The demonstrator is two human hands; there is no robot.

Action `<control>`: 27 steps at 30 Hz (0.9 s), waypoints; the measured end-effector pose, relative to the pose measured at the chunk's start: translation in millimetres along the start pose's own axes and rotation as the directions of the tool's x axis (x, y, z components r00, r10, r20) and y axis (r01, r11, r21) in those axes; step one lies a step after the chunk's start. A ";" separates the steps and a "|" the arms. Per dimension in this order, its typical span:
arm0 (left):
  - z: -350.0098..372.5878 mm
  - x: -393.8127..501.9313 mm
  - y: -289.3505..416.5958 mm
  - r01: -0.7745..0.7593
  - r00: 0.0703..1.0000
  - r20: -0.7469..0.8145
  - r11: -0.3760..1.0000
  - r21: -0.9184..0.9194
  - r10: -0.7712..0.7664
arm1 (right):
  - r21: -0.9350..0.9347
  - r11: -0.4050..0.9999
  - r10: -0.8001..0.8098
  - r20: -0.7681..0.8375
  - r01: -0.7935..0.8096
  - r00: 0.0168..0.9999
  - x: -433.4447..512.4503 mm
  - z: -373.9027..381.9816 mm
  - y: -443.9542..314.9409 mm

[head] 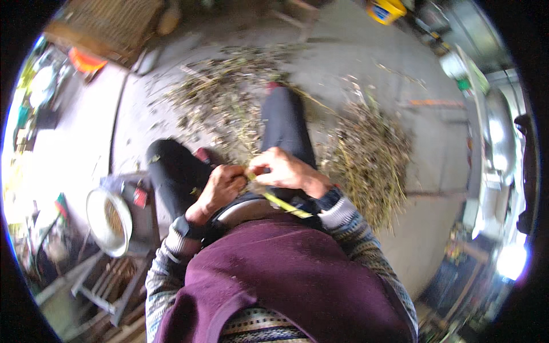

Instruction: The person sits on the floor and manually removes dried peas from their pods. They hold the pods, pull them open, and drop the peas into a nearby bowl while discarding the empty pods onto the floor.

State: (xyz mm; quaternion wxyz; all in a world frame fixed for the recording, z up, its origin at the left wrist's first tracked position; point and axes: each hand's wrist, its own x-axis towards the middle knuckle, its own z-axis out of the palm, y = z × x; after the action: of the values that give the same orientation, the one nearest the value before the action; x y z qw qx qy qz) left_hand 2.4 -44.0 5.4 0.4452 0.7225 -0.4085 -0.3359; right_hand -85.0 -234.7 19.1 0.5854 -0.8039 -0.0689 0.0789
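Above my lap, my left hand (223, 186) and my right hand (285, 169) meet with fingertips pinched close together. Between them is a small piece of plant matter, too blurred to name exactly. A yellow-green stalk (285, 205) slants down from under my right hand, and I cannot tell whether it is one piece with what the fingers hold. The pale rim of a bowl (248, 210) shows on my lap below the hands, its inside mostly hidden. To the right of my leg lies a heap of dried plant stalks (371, 158).
More dry stalks and leaves (223, 94) litter the floor ahead. At left, a white basin (95, 214) with tan contents rests on a small stand beside a slatted wooden stool (103, 283). A yellow bucket (386, 12) and an orange basin (85, 61) stand farther off.
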 end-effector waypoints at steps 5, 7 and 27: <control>-7.8 -4.9 5.5 0.305 0.952 0.134 0.846 -0.437 -0.274 | -0.458 0.880 0.063 -0.147 -0.124 0.987 -22.3 2.7 -6.2; -6.9 -6.8 6.7 0.254 0.966 0.051 0.892 -0.375 -0.254 | -0.569 0.814 0.027 -0.167 -0.119 0.986 -28.7 4.0 -0.8; 13.6 2.3 18.1 0.271 0.962 0.144 0.736 -0.620 -0.233 | -0.114 0.979 0.091 -0.487 -0.166 0.869 -10.0 28.7 8.2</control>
State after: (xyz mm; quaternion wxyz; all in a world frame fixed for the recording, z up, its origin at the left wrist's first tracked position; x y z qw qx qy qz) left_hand -13.3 -56.0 16.6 0.6012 0.5686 -0.1819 -0.5312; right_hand -100.7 -212.5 3.0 0.5145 -0.8435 0.1260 -0.0891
